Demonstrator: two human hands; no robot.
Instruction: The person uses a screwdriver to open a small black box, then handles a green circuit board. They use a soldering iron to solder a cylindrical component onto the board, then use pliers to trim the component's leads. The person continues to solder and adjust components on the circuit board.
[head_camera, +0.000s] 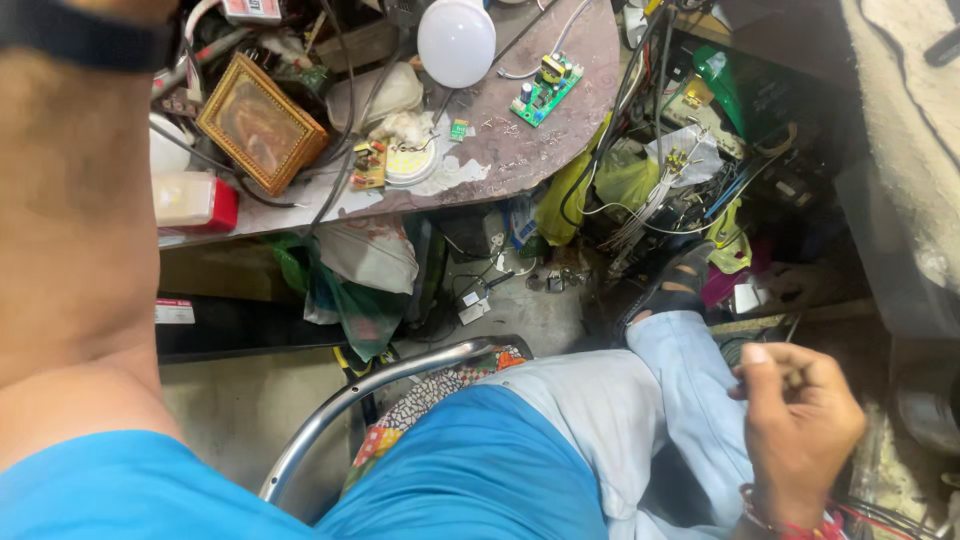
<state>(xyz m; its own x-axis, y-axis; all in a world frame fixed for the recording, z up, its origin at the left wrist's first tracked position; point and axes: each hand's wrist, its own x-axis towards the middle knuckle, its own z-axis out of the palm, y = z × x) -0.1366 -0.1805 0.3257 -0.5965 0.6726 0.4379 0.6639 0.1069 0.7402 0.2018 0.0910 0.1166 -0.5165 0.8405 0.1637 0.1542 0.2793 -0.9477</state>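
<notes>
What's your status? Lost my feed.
Right hand loosely curled beside pale blue trouser leg, holding nothing visible. Left hand out of view, forearm raised. Green circuit board untouched.

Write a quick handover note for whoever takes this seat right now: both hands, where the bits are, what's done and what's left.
Left hand: out of frame; only the raised left arm shows, wearing a dark wristband.
Right hand: curled loosely over the right knee, fingers partly closed; whether it pinches anything small cannot be told.
Bench: green circuit board lies loose beside the white bulb dome; round LED plate sits near the gold picture frame.
Done: bulb appears taken apart.
Left: parts lie separate, nothing rejoined.
</notes>
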